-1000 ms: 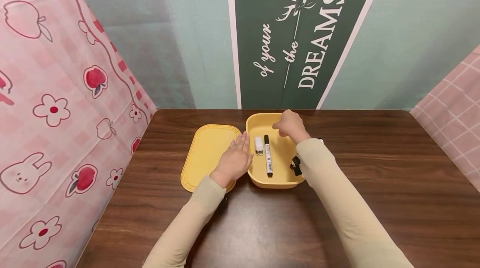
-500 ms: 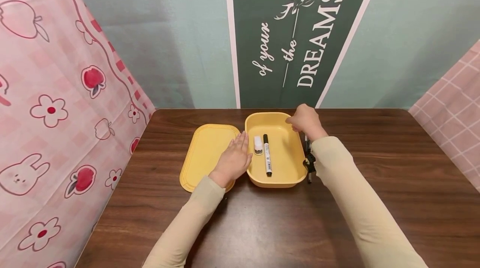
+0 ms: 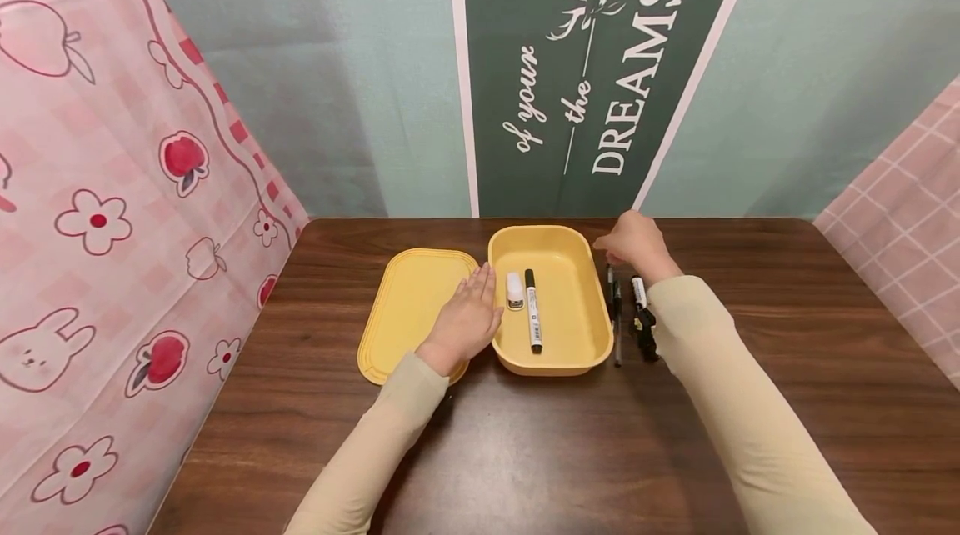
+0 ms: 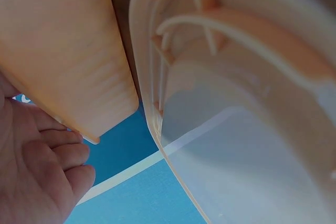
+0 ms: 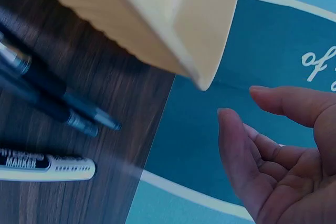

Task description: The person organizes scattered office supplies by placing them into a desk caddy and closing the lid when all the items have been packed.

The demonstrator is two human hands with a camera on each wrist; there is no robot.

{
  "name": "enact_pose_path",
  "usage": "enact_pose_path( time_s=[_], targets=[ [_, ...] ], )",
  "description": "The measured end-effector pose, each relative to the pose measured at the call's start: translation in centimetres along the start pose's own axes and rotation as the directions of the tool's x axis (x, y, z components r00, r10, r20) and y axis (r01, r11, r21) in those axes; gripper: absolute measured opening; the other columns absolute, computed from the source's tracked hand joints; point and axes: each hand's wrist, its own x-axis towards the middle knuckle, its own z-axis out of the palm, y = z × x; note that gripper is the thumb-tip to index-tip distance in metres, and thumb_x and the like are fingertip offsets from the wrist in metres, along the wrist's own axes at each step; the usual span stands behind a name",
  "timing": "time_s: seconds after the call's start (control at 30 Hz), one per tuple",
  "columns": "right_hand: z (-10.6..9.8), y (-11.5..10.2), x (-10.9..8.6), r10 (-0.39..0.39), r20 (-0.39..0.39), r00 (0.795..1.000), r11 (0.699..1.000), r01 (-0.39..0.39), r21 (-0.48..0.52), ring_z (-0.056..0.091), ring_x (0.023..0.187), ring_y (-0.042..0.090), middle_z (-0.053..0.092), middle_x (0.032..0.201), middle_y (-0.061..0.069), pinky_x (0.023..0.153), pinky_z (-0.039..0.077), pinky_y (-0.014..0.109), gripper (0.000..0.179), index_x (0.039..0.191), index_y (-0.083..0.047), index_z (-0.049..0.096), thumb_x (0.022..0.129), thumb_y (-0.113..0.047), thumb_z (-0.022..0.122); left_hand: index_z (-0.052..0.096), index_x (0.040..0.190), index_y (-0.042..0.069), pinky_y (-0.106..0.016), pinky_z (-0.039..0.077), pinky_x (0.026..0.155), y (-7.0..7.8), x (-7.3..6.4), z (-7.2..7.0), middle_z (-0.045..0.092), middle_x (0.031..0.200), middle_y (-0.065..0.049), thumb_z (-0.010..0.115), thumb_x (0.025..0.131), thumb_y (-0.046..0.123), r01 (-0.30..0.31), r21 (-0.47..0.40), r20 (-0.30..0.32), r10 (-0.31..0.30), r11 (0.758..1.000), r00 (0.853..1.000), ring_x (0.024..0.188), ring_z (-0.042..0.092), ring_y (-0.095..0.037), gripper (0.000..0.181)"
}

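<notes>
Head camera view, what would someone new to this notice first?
Probably the yellow box near the middle of the dark table, holding a black-capped marker and a small white-capped bottle. The left hand is at its left side, the right hand near its far right corner. Next, the dark green panel, lettered sideways, behind the table, and the pink printed cloth on the left.

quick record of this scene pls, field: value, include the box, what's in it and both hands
surface: brown wooden table
container: yellow box, uncovered
box contents: one marker, one small white bottle to its left
lid: off, on the table left of the box
right of box: dark pens, white marker, black item too unclear to name
left hand: at the box's left rim, partly over the lid
right hand: raised near the box's far right corner, holding nothing
</notes>
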Motion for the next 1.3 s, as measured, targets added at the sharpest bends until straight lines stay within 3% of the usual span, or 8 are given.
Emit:
enact_pose_path(
  time_s=[0.47,0.73,1.13,1.3],
  targets=[
    [-1.2,2.4,-0.7,-0.009,-0.013,1.0,1.0,0.009,-0.011,0.054,0.047,0.019,0.058,0.049,0.006,0.053,0.043,0.034,0.031,0.055,-0.002,0.062,0.083,-0.016,0.062,0.019,0.146,-0.009,-0.04,0.018,0.114,0.0,-0.2,0.0,0.016,0.154,-0.021,0.035,0.102,0.028,-0.006,-0.004,-0.002,0.006,1.0,1.0,0.142,0.017,-0.029,0.06],
    [-0.9,4.1,-0.6,-0.002,0.015,1.0,0.999,0.002,-0.035,0.043,0.041,0.015,0.044,0.04,-0.002,0.048,0.037,0.03,0.041,0.045,-0.01,0.052,0.085,-0.015,0.06,0.017,0.146,-0.009,-0.04,0.017,0.114,-0.1,-0.3,0.1,0.016,0.154,-0.021,0.035,0.102,0.028,-0.006,-0.014,-0.006,0.005,1.0,1.0,0.141,0.018,-0.03,0.061],
    [-1.0,5.6,-0.9,0.034,0.006,0.999,0.998,-0.034,-0.061,0.052,0.045,0.017,0.055,0.045,0.002,0.051,0.04,0.03,0.039,0.047,-0.01,0.054,0.085,-0.016,0.06,0.016,0.147,-0.008,-0.039,0.017,0.114,-0.1,-0.3,0.1,0.015,0.154,-0.02,0.034,0.102,0.029,-0.001,-0.009,-0.001,0.001,1.0,1.0,0.141,0.018,-0.029,0.061],
    [-0.9,6.5,-0.9,0.044,0.016,0.999,0.996,-0.043,-0.075,0.048,0.045,0.016,0.051,0.044,0.0,0.049,0.038,0.029,0.037,0.048,-0.007,0.054,0.084,-0.014,0.057,0.016,0.147,-0.008,-0.039,0.016,0.114,0.0,-0.3,0.1,0.014,0.154,-0.02,0.034,0.102,0.029,0.005,-0.017,0.005,-0.005,1.0,1.0,0.142,0.017,-0.029,0.061]
  ],
)
